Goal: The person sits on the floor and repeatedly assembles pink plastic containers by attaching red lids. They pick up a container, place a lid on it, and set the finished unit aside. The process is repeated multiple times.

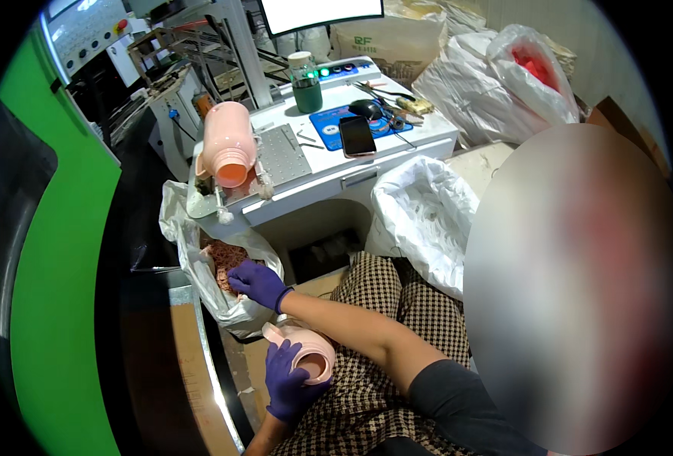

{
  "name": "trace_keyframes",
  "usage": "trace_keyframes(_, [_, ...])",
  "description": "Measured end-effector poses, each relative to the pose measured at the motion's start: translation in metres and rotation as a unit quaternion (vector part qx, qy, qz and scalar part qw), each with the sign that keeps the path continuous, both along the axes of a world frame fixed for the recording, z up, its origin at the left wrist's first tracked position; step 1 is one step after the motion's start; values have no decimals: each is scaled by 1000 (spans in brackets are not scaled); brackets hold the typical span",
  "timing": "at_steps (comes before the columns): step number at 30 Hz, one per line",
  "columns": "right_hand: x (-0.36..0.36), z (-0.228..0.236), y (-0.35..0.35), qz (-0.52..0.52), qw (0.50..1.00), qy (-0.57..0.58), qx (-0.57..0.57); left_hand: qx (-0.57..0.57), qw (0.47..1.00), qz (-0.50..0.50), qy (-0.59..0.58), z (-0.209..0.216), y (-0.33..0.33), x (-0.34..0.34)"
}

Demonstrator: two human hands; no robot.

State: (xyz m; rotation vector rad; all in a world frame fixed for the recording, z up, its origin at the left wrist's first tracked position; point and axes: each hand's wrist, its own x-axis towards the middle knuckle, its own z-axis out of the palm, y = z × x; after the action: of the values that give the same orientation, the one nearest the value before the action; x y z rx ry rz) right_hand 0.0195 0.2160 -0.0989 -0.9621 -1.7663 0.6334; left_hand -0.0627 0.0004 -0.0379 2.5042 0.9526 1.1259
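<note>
Both hands are in purple gloves. My left hand [289, 384] is clenched around a pink jug [311, 357], pinning it on its side against my checked lap [382, 304] with the open mouth turned up toward me, so I can see inside. My right hand [256, 283] reaches across into a plastic bag [192, 266] that hangs open just below the table [397, 144] edge; its fingers are bent down into the brown scraps [222, 258] there, but I cannot tell whether they have closed on any. The bag sits close by my knee, within easy reach. Above it a second jug [228, 144], same pink, lies clamped in a fixture at the table's corner, its mouth pointing out toward me, beside a perforated metal plate [281, 154]. Further back on the table are a phone [357, 135] on a blue mat [329, 121], a mouse [365, 108] and a green jar [306, 83]. A bulky white sack [420, 213] crowds my right knee and hems in that side, while a green panel [55, 266] walls off the left, leaving only a narrow gap around the bag.
</note>
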Motion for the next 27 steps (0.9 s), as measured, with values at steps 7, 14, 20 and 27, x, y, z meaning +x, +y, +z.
trace_keyframes(7, [145, 77, -118, -14, 978, -71, 193, -9, 997, -10, -78, -21, 11, -10])
trace_keyframes(14, [373, 57, -114, -386, 915, -114, -10, 16, 1000, -10, 15, -8, 25, 23])
trace_keyframes(20, [414, -26, -108, -292, 914, -110, -260, 21, 999, -18, 44, 2, 29, 28])
trace_keyframes(27, [439, 4, -120, -306, 917, -61, -250, 47, 998, 31, 3, -6, 15, 24])
